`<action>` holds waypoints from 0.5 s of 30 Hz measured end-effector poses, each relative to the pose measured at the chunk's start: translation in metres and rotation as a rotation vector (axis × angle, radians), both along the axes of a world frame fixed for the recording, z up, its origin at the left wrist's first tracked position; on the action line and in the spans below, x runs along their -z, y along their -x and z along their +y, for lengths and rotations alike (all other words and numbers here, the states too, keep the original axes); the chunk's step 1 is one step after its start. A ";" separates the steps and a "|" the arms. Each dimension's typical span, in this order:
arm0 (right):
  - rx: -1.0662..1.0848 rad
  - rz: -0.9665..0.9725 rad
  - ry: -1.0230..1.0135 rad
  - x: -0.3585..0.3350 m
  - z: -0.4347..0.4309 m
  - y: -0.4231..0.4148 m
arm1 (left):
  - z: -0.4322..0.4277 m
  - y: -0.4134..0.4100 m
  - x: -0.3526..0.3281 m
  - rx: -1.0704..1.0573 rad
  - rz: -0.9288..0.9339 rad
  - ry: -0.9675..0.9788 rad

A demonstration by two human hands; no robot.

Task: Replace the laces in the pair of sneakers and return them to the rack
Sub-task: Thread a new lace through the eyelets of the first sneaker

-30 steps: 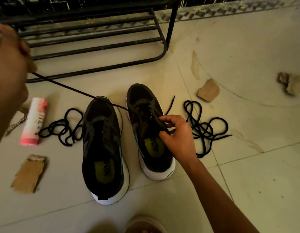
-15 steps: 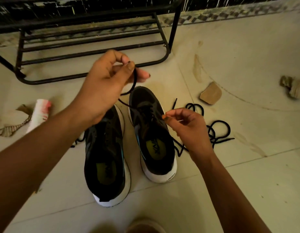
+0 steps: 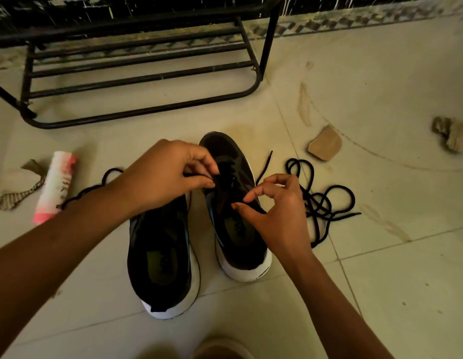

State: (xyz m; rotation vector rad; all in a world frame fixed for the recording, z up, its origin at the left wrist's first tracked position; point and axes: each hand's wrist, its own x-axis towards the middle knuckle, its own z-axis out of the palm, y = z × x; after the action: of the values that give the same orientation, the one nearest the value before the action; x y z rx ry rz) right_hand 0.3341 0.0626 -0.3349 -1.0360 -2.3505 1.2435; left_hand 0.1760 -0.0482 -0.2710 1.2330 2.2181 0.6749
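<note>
Two black sneakers with white soles stand side by side on the floor, toes away from me. My left hand [image 3: 170, 174] reaches over the left sneaker [image 3: 160, 257] and pinches a black lace at the eyelets of the right sneaker [image 3: 243, 257]. My right hand [image 3: 277, 213] sits at that shoe's right side, thumb and forefinger pinching at the eyelet edge. One loose end of the lace [image 3: 264, 164] lies just right of the shoe. A loose black lace [image 3: 321, 200] lies tangled on the floor to the right. Another lace [image 3: 108, 174] lies to the left, partly hidden by my left arm.
The black metal shoe rack [image 3: 147, 81] stands on the floor behind the sneakers. A pink and white tube [image 3: 56, 185] lies at the left beside torn cardboard [image 3: 12, 190]. More cardboard scraps [image 3: 325, 143] lie at the right. A foot [image 3: 220, 348] shows at the bottom edge.
My left hand has come down from pulling the lace up and to the left, and now pinches it at the right sneaker's eyelets. My right hand stayed at the shoe's side.
</note>
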 end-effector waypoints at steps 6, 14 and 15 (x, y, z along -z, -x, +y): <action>-0.044 -0.024 -0.067 0.001 -0.012 -0.002 | 0.000 -0.006 0.014 0.003 0.167 -0.045; -0.135 -0.189 -0.085 -0.006 -0.021 0.005 | 0.001 -0.017 0.031 -0.084 0.125 -0.063; -0.136 -0.202 -0.077 -0.007 -0.022 0.007 | 0.001 -0.017 0.032 -0.105 0.114 -0.066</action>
State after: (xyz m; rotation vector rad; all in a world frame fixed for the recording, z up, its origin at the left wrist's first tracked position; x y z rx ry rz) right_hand 0.3273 0.0410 -0.3279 -1.0361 -2.6391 1.1300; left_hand 0.1932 -0.0474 -0.3032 1.2216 2.3860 0.7407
